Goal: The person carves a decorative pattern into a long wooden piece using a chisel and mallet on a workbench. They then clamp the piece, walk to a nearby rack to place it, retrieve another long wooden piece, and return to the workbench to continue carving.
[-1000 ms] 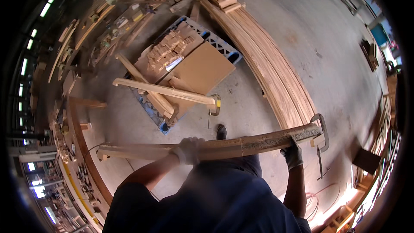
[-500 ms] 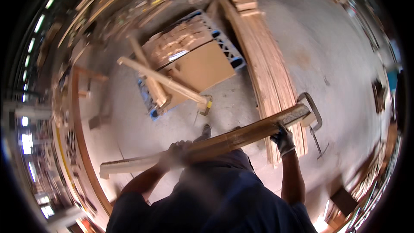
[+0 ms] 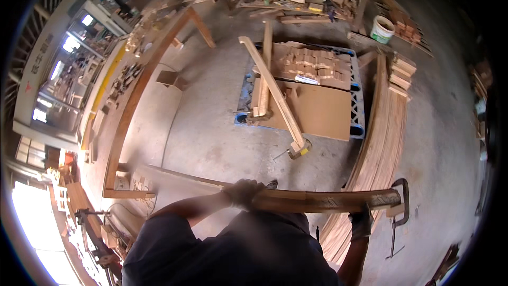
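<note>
A long wooden beam (image 3: pixel 301 201) runs crosswise in front of my body, its left end blurred. My gloved left hand (image 3: pixel 242 193) is closed over the beam left of its middle. Toward the right end, my gloved right hand (image 3: pixel 361 222) grips it from the near side, with some fingers hidden beneath the wood. A metal C-clamp (image 3: pixel 406 204) is fastened on the right end together with a small wood block (image 3: pixel 394 211). Its screw handle hangs down.
Ahead lies a blue pallet (image 3: pixel 357 111) with cardboard (image 3: pixel 323 108) and wood blocks (image 3: pixel 312 63). Two wooden pieces (image 3: pixel 275 90) lean across it, one with a clamp (image 3: pixel 299 151). Long boards (image 3: pixel 383 127) lie at right; a wooden frame (image 3: pixel 135 92) stands left. Behind is a white bucket (image 3: pixel 382 29).
My view has turned left, so the pallet and boards sit farther right. The beam, held in both hands, now slopes slightly down to the right instead of up.
</note>
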Motion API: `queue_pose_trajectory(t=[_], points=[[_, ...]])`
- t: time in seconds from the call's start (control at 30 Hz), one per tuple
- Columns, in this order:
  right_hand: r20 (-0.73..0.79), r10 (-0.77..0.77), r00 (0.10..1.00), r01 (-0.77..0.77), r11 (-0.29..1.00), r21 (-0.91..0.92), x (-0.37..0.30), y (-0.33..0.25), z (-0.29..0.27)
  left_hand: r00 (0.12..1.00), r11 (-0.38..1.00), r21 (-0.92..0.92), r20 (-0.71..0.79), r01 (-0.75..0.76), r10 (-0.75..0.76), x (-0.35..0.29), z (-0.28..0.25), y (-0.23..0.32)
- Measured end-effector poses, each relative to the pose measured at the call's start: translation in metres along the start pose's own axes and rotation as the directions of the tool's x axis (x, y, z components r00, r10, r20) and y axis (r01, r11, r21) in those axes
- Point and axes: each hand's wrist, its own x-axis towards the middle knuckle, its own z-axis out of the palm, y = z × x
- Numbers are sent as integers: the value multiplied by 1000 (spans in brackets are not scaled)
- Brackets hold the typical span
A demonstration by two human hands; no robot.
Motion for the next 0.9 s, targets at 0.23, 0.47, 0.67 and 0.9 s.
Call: queue_pose_trajectory(t=[0.23,0.47,0.67,0.9], points=[[-180,-69,981,63,997,-37,-47,13,53,989,989,24,27,-146,146,15,1,-50],[-367,-143,919,83,981,-174,-119,26,84,957,957,-10,-11,-291,291,16,27,-100],[-536,-116,836,117,993,-32,-156,75,70,896,897,73,121,-437,427,57,1,-93],[-650,-140,747,259,962,90,-257,108,20,867,860,139,173,-491,467,38,25,-25]])
